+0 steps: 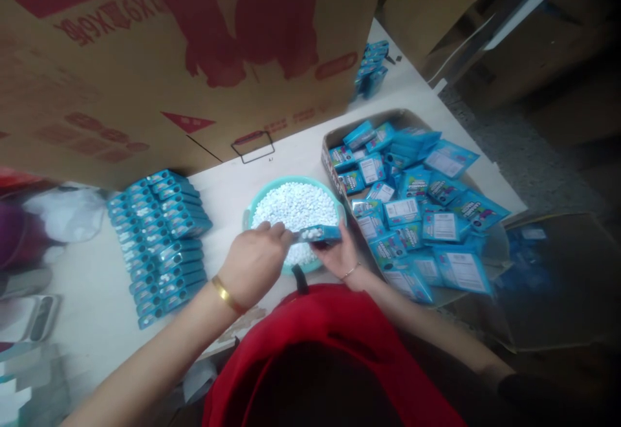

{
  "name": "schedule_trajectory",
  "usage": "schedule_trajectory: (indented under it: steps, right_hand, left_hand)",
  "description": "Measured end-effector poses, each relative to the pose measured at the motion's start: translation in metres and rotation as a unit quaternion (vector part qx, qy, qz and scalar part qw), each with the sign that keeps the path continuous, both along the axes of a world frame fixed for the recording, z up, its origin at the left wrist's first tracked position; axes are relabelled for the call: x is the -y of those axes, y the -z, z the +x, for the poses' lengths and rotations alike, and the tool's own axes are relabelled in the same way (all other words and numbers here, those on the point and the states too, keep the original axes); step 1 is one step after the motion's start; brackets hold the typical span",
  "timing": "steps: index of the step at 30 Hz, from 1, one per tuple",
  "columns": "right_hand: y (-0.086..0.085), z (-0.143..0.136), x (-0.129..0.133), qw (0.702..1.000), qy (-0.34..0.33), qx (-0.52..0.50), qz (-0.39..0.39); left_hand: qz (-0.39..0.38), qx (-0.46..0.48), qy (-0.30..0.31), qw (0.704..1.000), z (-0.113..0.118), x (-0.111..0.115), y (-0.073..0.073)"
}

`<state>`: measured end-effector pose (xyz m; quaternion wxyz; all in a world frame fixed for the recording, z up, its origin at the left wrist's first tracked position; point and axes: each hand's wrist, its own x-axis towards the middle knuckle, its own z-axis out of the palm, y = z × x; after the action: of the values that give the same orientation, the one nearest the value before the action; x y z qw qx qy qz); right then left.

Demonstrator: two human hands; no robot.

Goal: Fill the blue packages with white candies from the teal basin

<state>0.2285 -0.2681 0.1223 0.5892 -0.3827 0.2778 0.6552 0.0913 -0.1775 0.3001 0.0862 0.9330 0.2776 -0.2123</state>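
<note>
The bowl [253,202] is pale green and filled with small white pellets [294,204], and it sits on a white table [228,187]. Over its near side, the right hand [339,249] holds a small blue packet [325,233], with the thumb and fingers partly closed around its right end. White pellets show at the packet's left end. The left hand [259,259] is at that same end, its fingers curled in close together; whether they pinch the packet or a small tool, I cannot tell.

Left of the bowl, rows of blue packets [160,246] stand packed side by side, white pellets showing in many of them. Right of the bowl, close beside it, an open carton [331,145] is heaped with loose blue packets [422,200]. Behind the bowl rises a large cardboard box [145,90] with red print, and more blue packets [372,68] stand beyond its right edge.
</note>
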Motion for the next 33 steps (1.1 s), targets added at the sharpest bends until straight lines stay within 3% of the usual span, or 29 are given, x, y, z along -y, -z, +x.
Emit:
schedule_trajectory:
  steps: [3, 5, 7, 9, 11, 13, 15, 17, 20, 23, 27, 33]
  right_hand:
    - [-0.002, 0.002, -0.001, 1.000, 0.002, -0.002, -0.012]
    - [-0.004, 0.004, 0.000, 1.000, 0.002, 0.005, -0.020]
    - [-0.007, 0.008, 0.002, 1.000, 0.002, 0.016, -0.025]
    - [-0.009, 0.013, 0.005, 0.999, 0.003, 0.025, -0.031]
    - [-0.011, 0.018, 0.008, 0.999, 0.001, 0.030, -0.037]
    - [-0.012, 0.022, 0.011, 0.998, 0.001, 0.040, -0.042]
    - [-0.012, 0.024, 0.014, 0.998, 0.006, 0.051, -0.047]
    - [-0.012, 0.025, 0.016, 0.997, 0.008, 0.054, -0.053]
    - [-0.010, 0.026, 0.019, 0.997, 0.006, 0.051, -0.055]
    - [-0.008, 0.025, 0.020, 0.997, 0.008, 0.052, -0.057]
    - [-0.007, 0.021, 0.016, 0.998, 0.006, 0.048, -0.039]
    - [-0.005, 0.009, 0.008, 1.000, -0.007, 0.024, -0.004]
  left_hand:
    - [0.023, 0.029, 0.011, 0.999, -0.009, -0.001, 0.000]
    - [0.032, 0.059, -0.030, 0.997, -0.027, -0.006, 0.017]
    - [0.026, 0.056, -0.105, 0.993, -0.050, -0.012, 0.050]
    - [-0.012, 0.013, -0.180, 0.984, -0.068, -0.014, 0.097]
    - [-0.084, -0.010, -0.231, 0.969, -0.072, -0.007, 0.147]
    - [-0.134, 0.040, -0.283, 0.949, -0.062, 0.004, 0.191]
    - [-0.152, 0.083, -0.307, 0.936, -0.046, 0.017, 0.219]
    - [-0.156, 0.107, -0.317, 0.929, -0.035, 0.024, 0.232]
    - [-0.176, 0.145, -0.327, 0.917, -0.042, 0.025, 0.228]
    - [-0.218, 0.225, -0.325, 0.892, -0.067, 0.018, 0.207]
    - [-0.229, 0.307, -0.277, 0.881, -0.085, 0.006, 0.158]
    - [-0.210, 0.266, -0.168, 0.926, -0.064, -0.009, 0.087]
